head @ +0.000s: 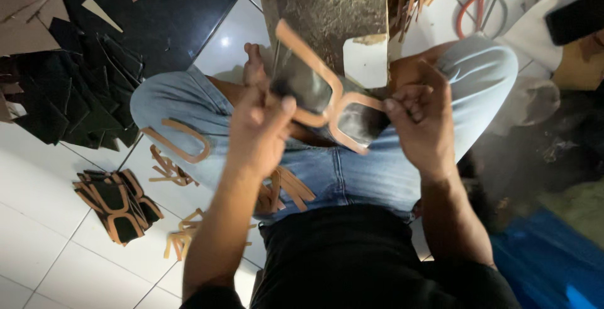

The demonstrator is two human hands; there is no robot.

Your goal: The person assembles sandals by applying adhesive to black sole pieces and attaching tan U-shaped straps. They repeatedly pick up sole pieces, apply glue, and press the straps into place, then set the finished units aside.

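A dark heap of black cut sheets (69,95) fills the upper left of the frame; a stack of finished black-and-tan pieces (117,204) lies lower left, so some work looks done. At centre, both hands grasp one tan strap cut-out (327,98): left hand (261,126) pinching its left end, right hand (418,123) its right. One loose tan loop (179,142) rests on the left knee; red-handled scissors (478,4) lie upper right.

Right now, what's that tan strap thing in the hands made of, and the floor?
The strap piece, held by the left hand and right hand, looks like thin leather or a leather-like sheet: matte tan, flat-cut, bending easily. The floor looks like glossy white tile, with grout lines and a light reflection.
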